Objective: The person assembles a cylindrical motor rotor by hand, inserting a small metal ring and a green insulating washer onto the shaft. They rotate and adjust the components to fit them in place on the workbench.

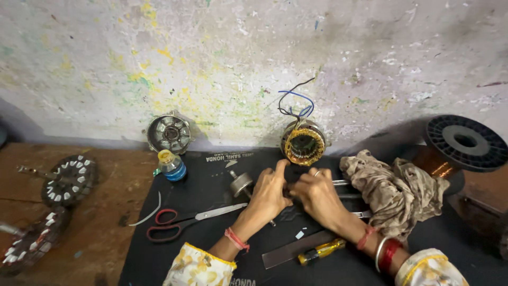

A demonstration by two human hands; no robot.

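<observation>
Both the left hand (pixel 270 193) and the right hand (pixel 316 195) pinch something hidden; the nearby wound stator (pixel 303 145), standing on edge, could topple if nudged.

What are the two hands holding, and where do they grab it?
It cannot be told: the left hand and right hand meet over something small, hidden by fingers.
</observation>
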